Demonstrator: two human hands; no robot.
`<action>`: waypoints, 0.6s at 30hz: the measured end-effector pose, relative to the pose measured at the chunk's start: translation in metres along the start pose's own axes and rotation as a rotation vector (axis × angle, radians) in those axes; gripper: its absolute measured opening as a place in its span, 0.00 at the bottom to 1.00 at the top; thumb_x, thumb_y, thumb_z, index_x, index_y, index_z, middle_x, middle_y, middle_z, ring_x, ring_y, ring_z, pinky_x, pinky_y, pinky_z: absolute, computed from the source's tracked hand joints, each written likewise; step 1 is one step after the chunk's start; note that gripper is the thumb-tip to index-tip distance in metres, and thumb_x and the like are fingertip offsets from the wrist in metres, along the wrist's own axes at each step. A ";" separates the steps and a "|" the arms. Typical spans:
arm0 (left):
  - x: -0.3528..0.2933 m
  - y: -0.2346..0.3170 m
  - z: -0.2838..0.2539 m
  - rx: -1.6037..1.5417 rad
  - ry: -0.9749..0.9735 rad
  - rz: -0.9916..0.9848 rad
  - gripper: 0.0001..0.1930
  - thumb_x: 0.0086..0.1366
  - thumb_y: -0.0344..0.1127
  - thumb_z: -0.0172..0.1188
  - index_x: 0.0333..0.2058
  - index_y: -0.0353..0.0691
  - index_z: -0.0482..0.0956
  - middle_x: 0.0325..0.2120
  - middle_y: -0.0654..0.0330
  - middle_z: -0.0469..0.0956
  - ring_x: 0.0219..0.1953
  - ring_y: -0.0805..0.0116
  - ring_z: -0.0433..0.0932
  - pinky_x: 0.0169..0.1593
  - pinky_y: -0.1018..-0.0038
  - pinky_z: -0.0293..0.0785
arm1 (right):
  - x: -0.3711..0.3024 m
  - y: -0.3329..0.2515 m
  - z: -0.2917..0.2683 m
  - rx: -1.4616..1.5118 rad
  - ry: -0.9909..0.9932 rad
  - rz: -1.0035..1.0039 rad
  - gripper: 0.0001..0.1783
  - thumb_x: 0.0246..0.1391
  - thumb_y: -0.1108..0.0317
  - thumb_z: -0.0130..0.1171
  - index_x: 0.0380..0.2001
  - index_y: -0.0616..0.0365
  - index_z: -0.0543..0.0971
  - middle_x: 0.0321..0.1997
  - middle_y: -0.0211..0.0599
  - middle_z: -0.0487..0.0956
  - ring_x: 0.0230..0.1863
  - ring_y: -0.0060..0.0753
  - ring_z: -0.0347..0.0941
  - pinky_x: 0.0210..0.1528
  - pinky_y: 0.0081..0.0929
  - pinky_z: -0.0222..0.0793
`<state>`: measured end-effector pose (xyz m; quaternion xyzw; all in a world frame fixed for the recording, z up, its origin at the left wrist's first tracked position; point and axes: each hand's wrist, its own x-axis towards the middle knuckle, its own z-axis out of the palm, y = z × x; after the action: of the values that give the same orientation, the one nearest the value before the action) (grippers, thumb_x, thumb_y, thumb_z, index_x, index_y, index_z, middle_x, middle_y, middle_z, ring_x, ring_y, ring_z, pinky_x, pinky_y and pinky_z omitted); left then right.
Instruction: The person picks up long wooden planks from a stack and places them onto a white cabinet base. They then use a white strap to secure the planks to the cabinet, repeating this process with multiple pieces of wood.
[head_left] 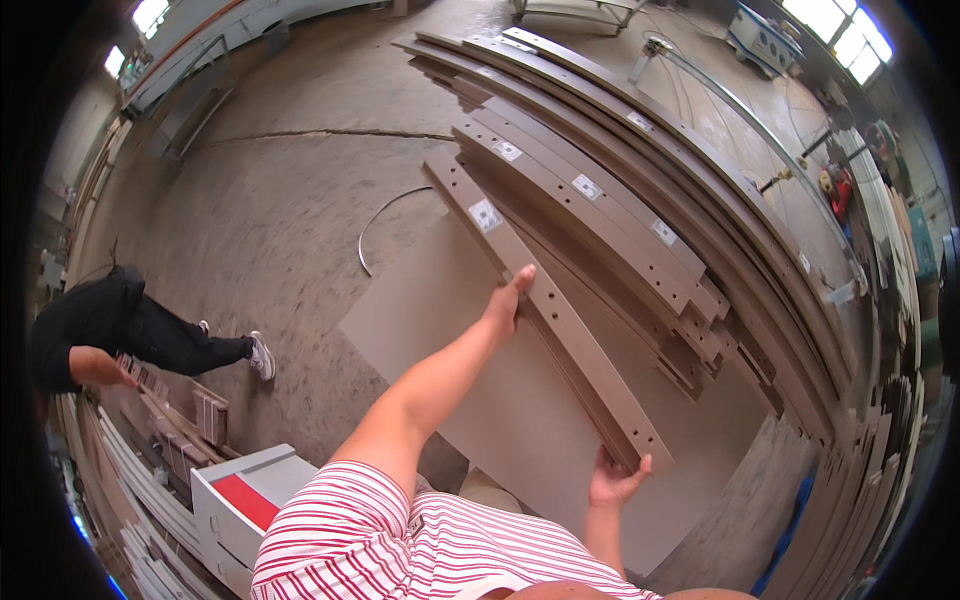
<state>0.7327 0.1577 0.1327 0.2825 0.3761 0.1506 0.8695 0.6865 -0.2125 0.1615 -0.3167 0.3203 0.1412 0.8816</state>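
The left hand (512,300) and right hand (618,482) hold a long, flat brown board with holes (568,330) — its far end, past the left, could dip if that hand slips.

free: left, over floor (300,210) | blocked: right, stacked brown panels (640,205) | below held panel (565,323): broad sheet (520,400)

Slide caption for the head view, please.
Left hand and right hand hold a holed brown board over a pale sheet, beside stacked boards.
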 end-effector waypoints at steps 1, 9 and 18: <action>-0.028 0.001 0.001 -0.064 -0.034 -0.018 0.29 0.59 0.47 0.64 0.53 0.35 0.71 0.48 0.61 0.75 0.49 0.68 0.73 0.54 0.68 0.70 | -0.008 -0.014 0.002 -0.043 -0.038 -0.001 0.39 0.40 0.47 0.69 0.53 0.53 0.69 0.52 0.34 0.70 0.54 0.37 0.64 0.58 0.39 0.64; -0.250 0.001 -0.128 -0.330 0.213 0.099 0.22 0.56 0.46 0.66 0.46 0.47 0.71 0.41 0.67 0.75 0.49 0.71 0.72 0.56 0.70 0.67 | -0.061 -0.028 0.018 -0.416 -0.337 0.266 0.36 0.42 0.46 0.67 0.55 0.46 0.69 0.53 0.28 0.71 0.57 0.31 0.63 0.60 0.36 0.61; -0.505 -0.027 -0.320 -0.728 0.663 0.685 0.23 0.54 0.52 0.66 0.43 0.46 0.73 0.39 0.64 0.76 0.45 0.65 0.73 0.54 0.64 0.67 | -0.163 0.153 0.066 -0.789 -0.804 0.827 0.27 0.48 0.50 0.64 0.49 0.49 0.73 0.51 0.29 0.75 0.55 0.31 0.68 0.62 0.37 0.59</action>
<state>0.1581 0.0174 0.2249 0.0096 0.4390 0.6216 0.6487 0.5259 -0.0612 0.2353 -0.3884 -0.0116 0.6773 0.6247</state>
